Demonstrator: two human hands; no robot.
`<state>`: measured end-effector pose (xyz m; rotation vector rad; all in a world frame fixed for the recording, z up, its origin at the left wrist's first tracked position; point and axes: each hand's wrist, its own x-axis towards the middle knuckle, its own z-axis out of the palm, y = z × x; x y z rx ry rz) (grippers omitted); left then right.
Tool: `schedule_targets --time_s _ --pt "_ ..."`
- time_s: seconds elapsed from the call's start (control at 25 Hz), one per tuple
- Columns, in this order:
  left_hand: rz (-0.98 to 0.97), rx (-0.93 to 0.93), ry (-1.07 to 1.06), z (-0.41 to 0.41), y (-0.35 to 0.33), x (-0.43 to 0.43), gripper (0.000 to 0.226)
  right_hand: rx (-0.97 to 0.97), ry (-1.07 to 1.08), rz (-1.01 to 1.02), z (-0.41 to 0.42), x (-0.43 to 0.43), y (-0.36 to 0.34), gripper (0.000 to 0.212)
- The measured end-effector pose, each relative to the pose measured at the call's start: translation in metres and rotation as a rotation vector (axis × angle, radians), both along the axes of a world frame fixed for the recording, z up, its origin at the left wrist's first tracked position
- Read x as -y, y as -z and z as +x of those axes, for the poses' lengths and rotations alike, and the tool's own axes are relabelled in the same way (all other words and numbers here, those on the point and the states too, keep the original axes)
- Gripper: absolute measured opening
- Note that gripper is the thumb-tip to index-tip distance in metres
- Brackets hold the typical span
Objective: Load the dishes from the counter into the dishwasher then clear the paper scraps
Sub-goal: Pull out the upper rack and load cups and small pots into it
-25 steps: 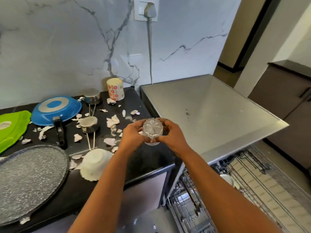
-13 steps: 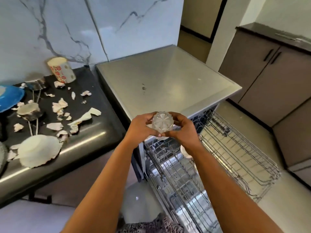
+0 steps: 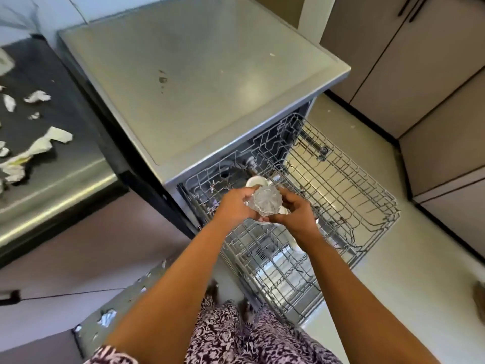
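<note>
Glass: the glass (image 3: 265,200) is up in the air between both your hands, right over the pulled-out rack (image 3: 354,195) and not touching it.
Left hand: your left hand (image 3: 233,203) is curled round the glass's left side, with a proper hold on it.
Right hand: your right hand (image 3: 294,214) cups the other side and underneath, fingers wrapped round it too.
Key relation: the rack is straight below your hands and runs off to your right, so I'd say the right hand has the shorter trip to the free tines.
Axis: the star-cut base faces up at you, so the long axis looks close to vertical with the mouth pointing down at the rack. That's pretty much how it should go in.
Glass material: clear cut glass, faceted and ridged. It gives decent purchase but it's hard and brittle, so set it down rather than drop it.
Rack: grey coated wire in an open grid with rows of thin upright tines.
White cup: a smooth white cup (image 3: 256,181) sits in the rack just behind your hands, so mind you don't clink it.
Scraps: the torn white paper scraps (image 3: 49,141) are crumpled on the dark counter (image 3: 65,179), well off to your left, and not yet cleared.
Dishwasher top: the dishwasher top (image 3: 210,74) is flat, brushed and steel-looking, with a few smudges.
</note>
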<state>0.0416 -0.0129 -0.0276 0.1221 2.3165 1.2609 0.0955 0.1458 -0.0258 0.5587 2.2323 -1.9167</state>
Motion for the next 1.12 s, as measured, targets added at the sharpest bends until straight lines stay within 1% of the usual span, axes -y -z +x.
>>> schedule_targets --time_s 0.12,0.2,0.24,0.36,0.4,0.44,0.6,0.72,0.92,1.04,1.12 --pt "-0.049 0.079 0.024 0.013 0.039 -0.021 0.057 0.078 0.072 -0.002 0.019 -0.013 0.030 0.060" --pt "-0.095 0.101 0.059 0.022 0.061 -0.033 0.053 0.128 0.128 0.032 0.030 -0.016 0.047 0.057" --pt "-0.131 0.114 0.082 0.026 0.072 -0.037 0.053 0.152 0.141 0.052 0.034 -0.017 0.056 0.060" --pt "-0.168 0.167 0.107 0.034 0.103 -0.045 0.057 0.233 0.142 0.105 0.044 -0.016 0.086 0.087" --pt "-0.175 0.185 0.099 0.036 0.109 -0.047 0.057 0.254 0.140 0.129 0.046 -0.016 0.096 0.093" --pt "-0.187 0.191 0.094 0.039 0.117 -0.049 0.057 0.268 0.140 0.156 0.046 -0.016 0.105 0.093" --pt "-0.171 0.231 0.105 0.044 0.142 -0.052 0.055 0.316 0.122 0.240 0.047 -0.018 0.127 0.070" --pt "-0.170 0.302 0.126 0.048 0.153 -0.052 0.058 0.345 0.061 0.288 0.047 -0.018 0.139 0.065" --pt "-0.174 0.347 0.169 0.045 0.155 -0.052 0.059 0.416 0.019 0.319 0.043 -0.013 0.147 0.064" --pt "-0.169 0.393 0.186 0.046 0.153 -0.054 0.058 0.481 -0.055 0.390 0.034 -0.011 0.147 0.053" --pt "-0.171 0.397 0.206 0.046 0.153 -0.056 0.066 0.502 -0.061 0.411 0.029 -0.010 0.147 0.044"
